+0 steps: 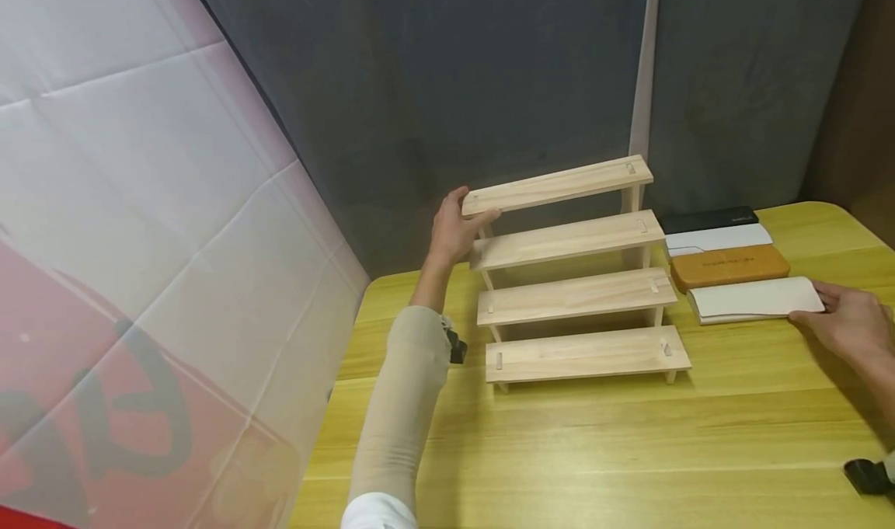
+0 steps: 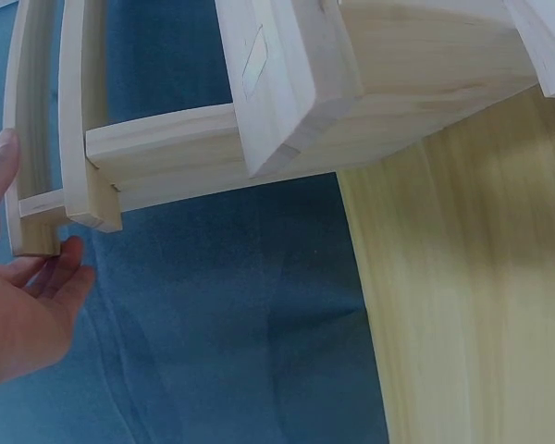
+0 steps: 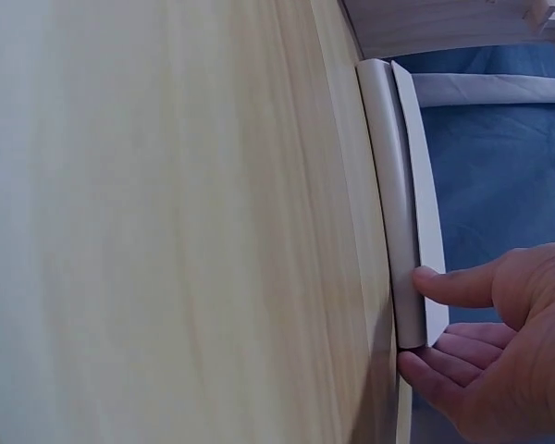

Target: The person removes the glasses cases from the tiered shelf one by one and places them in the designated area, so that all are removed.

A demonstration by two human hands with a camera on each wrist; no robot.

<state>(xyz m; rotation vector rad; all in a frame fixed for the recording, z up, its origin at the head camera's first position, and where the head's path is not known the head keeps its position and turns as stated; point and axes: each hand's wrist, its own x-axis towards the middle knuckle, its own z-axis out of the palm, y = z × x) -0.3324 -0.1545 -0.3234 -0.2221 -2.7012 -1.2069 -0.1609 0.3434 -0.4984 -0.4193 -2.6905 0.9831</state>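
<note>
A stepped wooden rack [image 1: 583, 297] with several pale shelves stands on the table. My left hand [image 1: 454, 230] grips the left end of its top shelf [image 1: 559, 189], thumb on top. In the left wrist view, the fingers of my left hand [image 2: 32, 301] curl about that shelf end. To the right of the rack lies a white glasses case [image 1: 755, 297] with a flap lid. My right hand [image 1: 849, 319] pinches its right end. The right wrist view has the thumb of my right hand [image 3: 499, 342] on the side of the white case [image 3: 402, 213] and fingers beneath its end.
Behind the white case lie an orange-tan case [image 1: 730, 266], another white case [image 1: 720, 238] and a black case [image 1: 709, 220], in a row beside the rack. A grey curtain [image 1: 454, 86] hangs behind the yellow wooden table [image 1: 594, 451]. A printed white cloth wall [image 1: 175, 203] stands at left.
</note>
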